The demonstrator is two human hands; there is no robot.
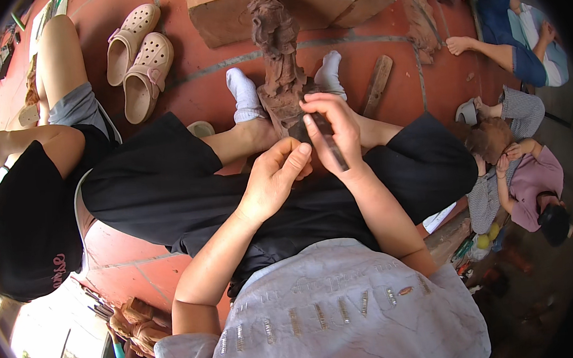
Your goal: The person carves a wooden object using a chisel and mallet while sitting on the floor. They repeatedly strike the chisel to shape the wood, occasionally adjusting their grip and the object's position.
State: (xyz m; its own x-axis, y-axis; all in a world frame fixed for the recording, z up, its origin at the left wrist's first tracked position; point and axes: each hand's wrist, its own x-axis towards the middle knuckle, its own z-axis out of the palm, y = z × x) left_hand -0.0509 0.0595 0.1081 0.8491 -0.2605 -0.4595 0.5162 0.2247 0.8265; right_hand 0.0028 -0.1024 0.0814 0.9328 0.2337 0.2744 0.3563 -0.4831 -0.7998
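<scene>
Grey shirt [337,309] of the person fills the bottom, and black shorts [186,187] lie beyond it. Just past the fingertips a reddish-brown carved wooden figure [278,52] stands between the white socks [245,95]. Right hand [336,131] has its fingers closed around a thin dark carving tool [327,142], its tip at the carving's base. Left hand [273,180] is half curled, holding nothing, thumb touching the carving beside the tool.

Tight around the carved wooden figure [278,58]: socked feet [245,95] flank it on both sides, wood block [293,3] just beyond its top. Open red tile floor [205,84] to the left up to the pink clogs [139,56]. On the right, a wooden stick [378,83] lies in the way.
</scene>
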